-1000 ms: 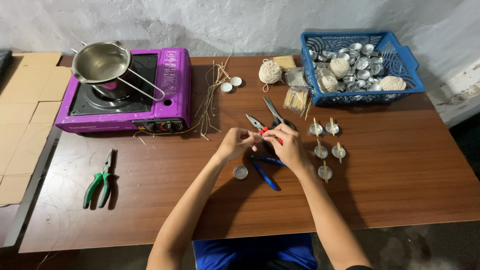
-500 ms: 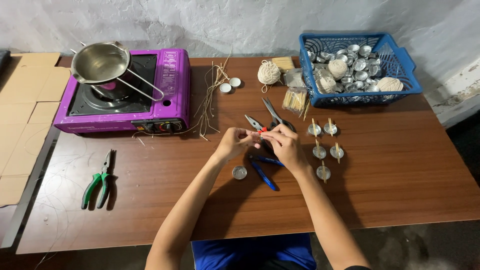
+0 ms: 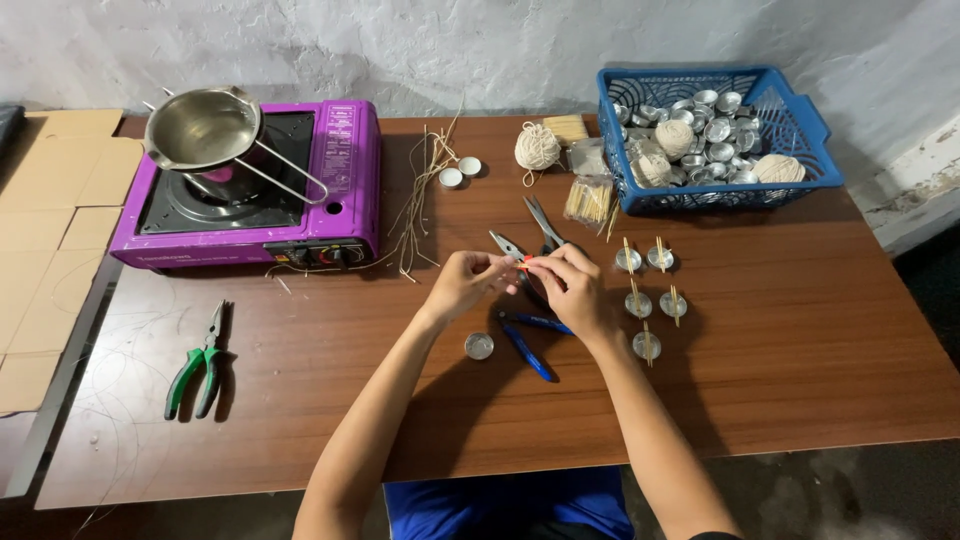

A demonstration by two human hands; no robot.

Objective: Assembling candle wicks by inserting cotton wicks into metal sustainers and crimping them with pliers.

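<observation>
**Small orange piece pinched mid-bench**

A small orange piece (image 3: pixel 526 263) is held between left hand (image 3: pixel 465 282) and right hand (image 3: pixel 572 285), fingers narrowed on it, raised above the bench (image 3: pixel 800 330) for close work. Blue-handled pliers (image 3: pixel 525 338) and an empty metal cup (image 3: pixel 479 346) are kept just beneath, within reach.

Bright even light, soft shadows, sharp focus, slight wide-angle bend
</observation>
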